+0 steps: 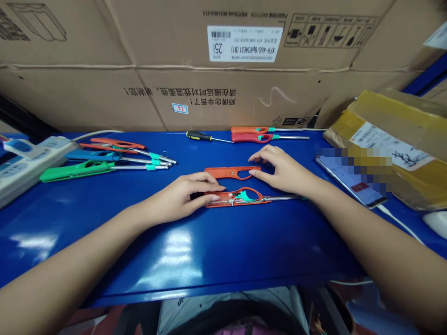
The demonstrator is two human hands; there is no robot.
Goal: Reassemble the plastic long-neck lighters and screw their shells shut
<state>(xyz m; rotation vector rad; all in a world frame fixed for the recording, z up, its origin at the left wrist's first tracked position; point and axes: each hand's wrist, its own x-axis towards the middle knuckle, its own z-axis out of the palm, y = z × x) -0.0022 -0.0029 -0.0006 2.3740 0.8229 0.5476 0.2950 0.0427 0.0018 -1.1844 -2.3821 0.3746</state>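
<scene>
In the middle of the blue table lies an opened orange gas lighter [226,199], its inner parts, turquoise trigger and metal tube exposed. My left hand [185,195] has its thumb and fingers closed around the left end of that lighter, partly covering it. Just behind it is the loose orange handle shell half [220,172], with an oval finger hole at its right. My right hand [277,170] holds the right end of the shell between thumb and fingers. The tip of the lighter's tube passes under my right forearm.
At the back are a black-and-yellow screwdriver [199,136], an orange lighter [249,130] and a red lighter [251,138]. Several lighters, including a green one [77,171], lie left near a white power strip [38,163]. Right are a phone [349,181] and a taped carton [394,144].
</scene>
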